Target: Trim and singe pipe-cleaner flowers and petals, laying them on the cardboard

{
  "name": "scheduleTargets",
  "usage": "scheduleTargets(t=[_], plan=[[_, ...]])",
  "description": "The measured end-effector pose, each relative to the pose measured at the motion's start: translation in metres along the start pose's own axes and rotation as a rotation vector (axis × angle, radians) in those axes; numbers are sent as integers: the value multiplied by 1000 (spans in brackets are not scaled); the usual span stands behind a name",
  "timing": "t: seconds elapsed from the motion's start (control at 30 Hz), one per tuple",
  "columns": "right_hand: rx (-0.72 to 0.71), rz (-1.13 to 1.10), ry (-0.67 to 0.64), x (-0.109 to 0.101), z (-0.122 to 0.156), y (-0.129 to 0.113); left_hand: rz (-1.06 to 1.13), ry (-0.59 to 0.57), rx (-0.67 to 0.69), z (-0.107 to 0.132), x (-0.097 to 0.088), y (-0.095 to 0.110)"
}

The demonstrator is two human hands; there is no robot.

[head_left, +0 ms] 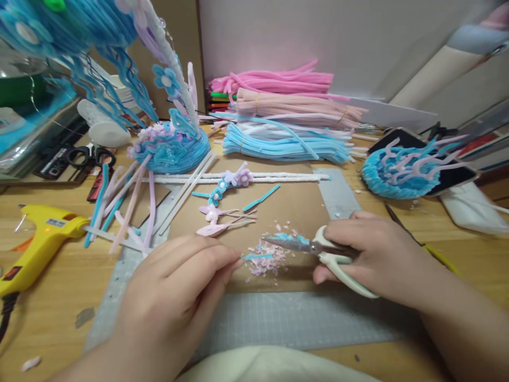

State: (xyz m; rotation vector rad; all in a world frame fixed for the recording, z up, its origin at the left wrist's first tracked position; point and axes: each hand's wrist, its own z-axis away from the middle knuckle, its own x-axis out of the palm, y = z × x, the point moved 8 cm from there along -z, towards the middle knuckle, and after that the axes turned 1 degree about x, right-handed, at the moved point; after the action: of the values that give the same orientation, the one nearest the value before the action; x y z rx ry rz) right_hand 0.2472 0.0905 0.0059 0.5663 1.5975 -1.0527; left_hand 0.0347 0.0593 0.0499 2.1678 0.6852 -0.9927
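From where I stand: hands apart, both busy over a brown cardboard sheet point(298, 209), which lies on a gray cutting mat point(302, 321). Left hand point(170, 297) has thumb and fingers pinched on the near end of a short blue pipe cleaner point(258, 257); its free end points right, above or on a heap of lilac fuzz clippings point(265, 268), can't tell if touching. Right hand point(369, 254) is wrapped round pale-handled scissors point(316, 248), blades looking nearly closed and pointing left, just beyond the blue piece. Blades and blue piece look apart. Blue fuzz point(284, 237) lies along the blades' upper edge; on the metal or behind it, can't tell.

Looks like trimming pile off the stem, my read. To do it well: pinch the very end so the fingertips sit clear of the blades; lay the blades nearly flat along the stem and snip shallow, since a steep bite could nick the wire core. Turn the piece between snips so it thins evenly. Knock clinging fuzz off the blades, or the cut edge is hard to see. Work over the heap so scraps don't drift to the flower sprig point(225, 188) or the lilac petal pieces point(217, 220) nearby. A banded blue strip point(261, 197) lies beyond, well clear. Yellow glue gun point(43, 241) off left, switch lit; mind that elbow.
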Motion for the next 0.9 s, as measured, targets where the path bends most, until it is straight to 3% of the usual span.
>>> scheduleTargets(t=[0.37, 0.9], plan=[[-105, 83, 119, -7, 4, -17, 46, -14, -36, 1, -1, -2], [-106, 109, 113, -7, 4, -18, 15, -39, -14, 2, 3, -2]])
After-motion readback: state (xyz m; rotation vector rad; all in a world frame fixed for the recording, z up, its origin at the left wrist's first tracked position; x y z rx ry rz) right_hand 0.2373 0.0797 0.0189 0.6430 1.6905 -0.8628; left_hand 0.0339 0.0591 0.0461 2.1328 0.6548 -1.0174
